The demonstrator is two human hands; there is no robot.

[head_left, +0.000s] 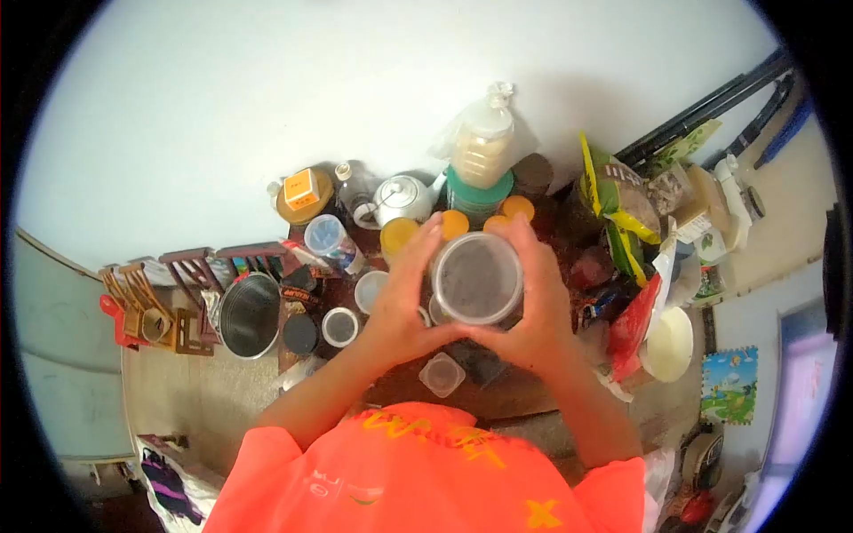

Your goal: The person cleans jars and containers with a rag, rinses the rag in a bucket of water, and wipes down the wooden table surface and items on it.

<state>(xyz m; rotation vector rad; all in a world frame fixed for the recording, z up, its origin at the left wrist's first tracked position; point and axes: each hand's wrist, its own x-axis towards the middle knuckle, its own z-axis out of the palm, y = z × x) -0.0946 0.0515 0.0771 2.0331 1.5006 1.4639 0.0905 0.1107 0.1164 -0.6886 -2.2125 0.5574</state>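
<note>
Between my two hands I hold a round clear plastic container (478, 277) with a translucent lid, its contents dark. My left hand (404, 306) wraps its left side and my right hand (539, 306) its right side, thumbs meeting at the near edge. Just beyond the fingertips stand several orange-lidded jars (455, 224). A small square clear plastic box (442, 375) lies on the dark table below my hands. Left of my left hand are a white-rimmed round jar (340, 328) and a round tub with a pale lid (371, 291).
At the back stand a white teapot (402, 197), a green-lidded jar (480, 200) with a bagged bottle on top, and an orange box (301, 188). A yellow-and-black bag (622, 191) leans at right, near a cream bowl (667, 345). A large metal pot (249, 315) is at left.
</note>
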